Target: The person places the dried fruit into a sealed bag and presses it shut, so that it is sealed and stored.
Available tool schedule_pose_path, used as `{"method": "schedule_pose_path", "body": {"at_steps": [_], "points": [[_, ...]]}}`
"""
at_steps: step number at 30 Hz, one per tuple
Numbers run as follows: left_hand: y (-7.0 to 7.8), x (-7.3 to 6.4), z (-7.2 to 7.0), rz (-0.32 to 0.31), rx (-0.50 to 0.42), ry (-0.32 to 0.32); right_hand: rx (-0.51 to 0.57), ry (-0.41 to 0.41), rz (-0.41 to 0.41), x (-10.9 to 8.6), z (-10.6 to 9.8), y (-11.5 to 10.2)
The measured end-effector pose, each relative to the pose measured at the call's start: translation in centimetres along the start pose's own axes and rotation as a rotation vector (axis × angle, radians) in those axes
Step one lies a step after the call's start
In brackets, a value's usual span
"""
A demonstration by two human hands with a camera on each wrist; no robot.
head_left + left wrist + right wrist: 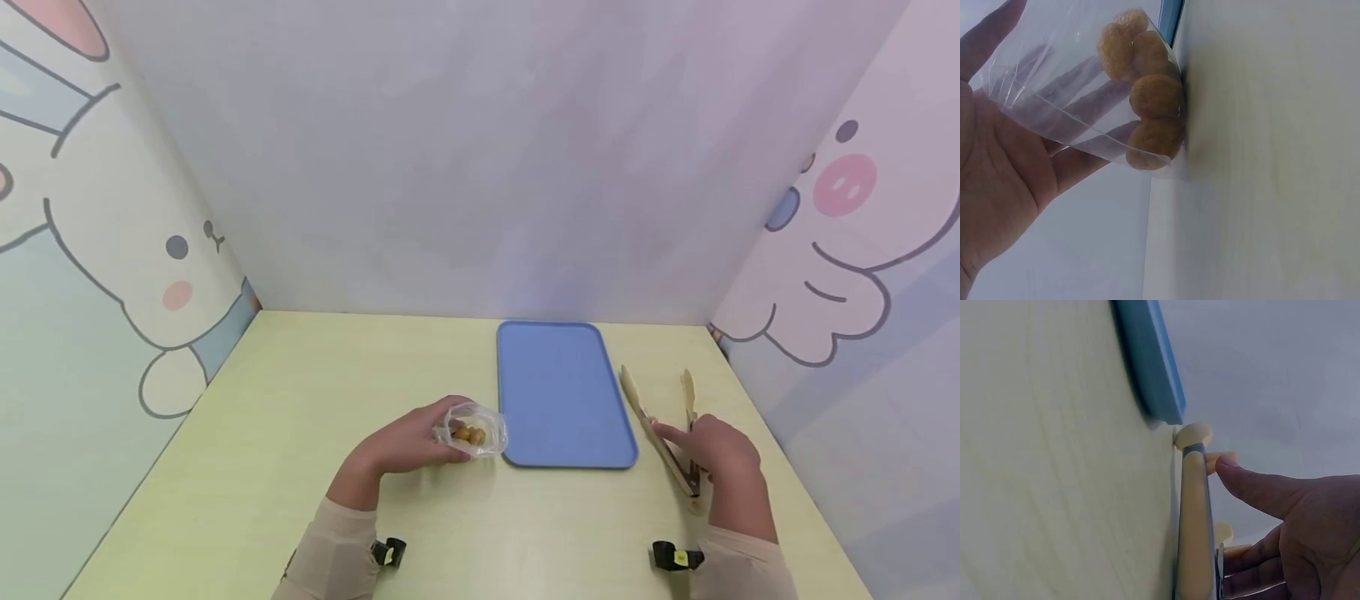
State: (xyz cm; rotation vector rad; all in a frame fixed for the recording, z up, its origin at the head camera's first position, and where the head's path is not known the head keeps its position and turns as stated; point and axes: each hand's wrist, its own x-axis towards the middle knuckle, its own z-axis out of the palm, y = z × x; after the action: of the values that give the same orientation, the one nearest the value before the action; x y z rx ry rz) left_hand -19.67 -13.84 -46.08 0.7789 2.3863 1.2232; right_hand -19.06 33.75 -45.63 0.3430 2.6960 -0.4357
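Observation:
My left hand (420, 437) holds a clear plastic bag (497, 423) upright by its side, with its mouth facing up. Inside the bag, several round brown balls (1155, 97) with a wrinkled surface lie at the bottom, which sits right at the tabletop in the left wrist view. The fingers show through the plastic. On the right, my right hand (723, 454) grips a pair of beige-and-metal tongs (632, 390), the thumb on the left arm and the other fingers at the right one. The tongs are spread wide, tips pointing away from me.
A blue rectangular tray (562, 392) lies between the hands, its left edge beside the bag and its right edge near the tongs. The pale table (360, 358) meets a plain back wall (480, 167) and side walls with cartoon animals.

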Motion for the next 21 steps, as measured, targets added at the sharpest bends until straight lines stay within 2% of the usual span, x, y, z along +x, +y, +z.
{"method": "schedule_pose_path", "body": {"at_steps": [3,6,9,12,14,17,19,21], "points": [[0.0,0.0,-0.1,0.016,0.000,0.008,-0.019,0.028,-0.036,-0.4,-0.7,-0.1],[0.1,0.0,-0.3,0.034,-0.003,0.029,0.004,0.110,-0.102,-1.2,-1.9,-0.7],[0.2,0.0,-0.6,0.042,-0.003,0.053,0.077,0.223,-0.212,-2.7,-2.9,-2.4],[0.3,-0.2,-0.9,0.047,-0.039,0.073,0.134,0.341,-0.374,-4.3,-3.2,-4.7],[0.4,-0.3,-1.1,0.075,-0.117,0.064,0.167,0.408,-0.503,-5.3,-3.1,-6.5],[0.7,-0.4,-1.4,0.170,-0.280,0.030,0.209,0.492,-0.718,-6.6,-2.5,-9.0],[1.0,-0.4,-1.5,0.255,-0.389,-0.006,0.234,0.515,-0.849,-7.3,-1.9,-10.5],[1.4,-0.4,-1.4,0.328,-0.461,-0.032,0.249,0.504,-0.945,-7.9,-1.2,-11.8]]}}
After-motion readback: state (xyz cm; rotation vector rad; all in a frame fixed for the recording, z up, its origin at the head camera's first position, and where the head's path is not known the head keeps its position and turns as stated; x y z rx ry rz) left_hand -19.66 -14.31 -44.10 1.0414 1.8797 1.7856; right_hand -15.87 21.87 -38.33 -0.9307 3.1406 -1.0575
